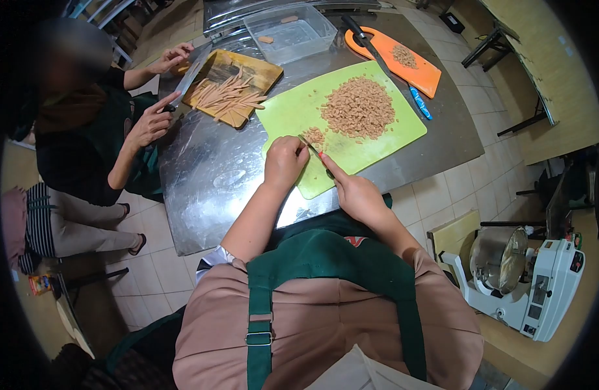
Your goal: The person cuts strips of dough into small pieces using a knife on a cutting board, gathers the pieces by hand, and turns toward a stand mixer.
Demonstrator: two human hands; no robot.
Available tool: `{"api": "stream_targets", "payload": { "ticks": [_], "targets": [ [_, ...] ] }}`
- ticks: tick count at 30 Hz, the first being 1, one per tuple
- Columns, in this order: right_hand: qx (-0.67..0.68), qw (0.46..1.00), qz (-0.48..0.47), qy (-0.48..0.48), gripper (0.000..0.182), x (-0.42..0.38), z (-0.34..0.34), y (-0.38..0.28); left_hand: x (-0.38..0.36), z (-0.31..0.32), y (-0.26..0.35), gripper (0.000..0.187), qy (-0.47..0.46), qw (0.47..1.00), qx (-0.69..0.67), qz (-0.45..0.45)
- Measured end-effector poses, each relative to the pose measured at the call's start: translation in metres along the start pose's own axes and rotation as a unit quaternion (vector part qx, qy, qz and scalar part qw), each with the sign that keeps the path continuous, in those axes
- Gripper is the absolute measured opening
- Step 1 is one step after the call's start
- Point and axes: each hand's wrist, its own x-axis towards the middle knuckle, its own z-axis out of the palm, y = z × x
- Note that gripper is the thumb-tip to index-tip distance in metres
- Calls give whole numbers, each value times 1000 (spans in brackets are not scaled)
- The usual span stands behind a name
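Note:
My right hand (359, 194) grips a knife (314, 147), its index finger stretched along the blade. The blade points up and left over a green cutting board (286, 117). Beside the blade, my left hand (286, 161) is curled with its knuckles up at the board's near left edge; whatever lies under its fingers is hidden. A small cluster of chopped sausage-like pieces (314, 137) lies just past the blade. Farther up the board spreads a large pile of the same diced pinkish-brown pieces (358, 107).
At left, a co-worker's hand (150, 123) holds a wide knife (192, 71) beside a wooden board (270, 70) bearing sausage-like strips (228, 96). Behind stand a clear plastic tub (312, 32) and an orange board (426, 75) with another knife (371, 49). A stand mixer (543, 292) is lower right.

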Motion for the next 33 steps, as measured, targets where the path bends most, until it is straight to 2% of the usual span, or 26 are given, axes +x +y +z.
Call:
{"api": "stream_targets", "payload": {
  "ticks": [13,16,18,24,33],
  "targets": [
    [94,996,1,1,57,-34,-8,21,0,-5,7,7,-7,1000,16,-19],
    [112,992,-28,54,56,-30,-11,19,-2,-5,6,7,-23,999,28,-27],
    [64,998,10,28,57,-25,-15,11,-2,-4,6,8,-20,999,37,-21],
    [-12,1000,-6,18,66,-18,-11,-2,-3,-3,7,6,-13,999,38,-10],
    [-9,1000,-1,-9,66,-13,-2,-5,-3,-5,6,6,-8,999,33,-20]
  ]
}}
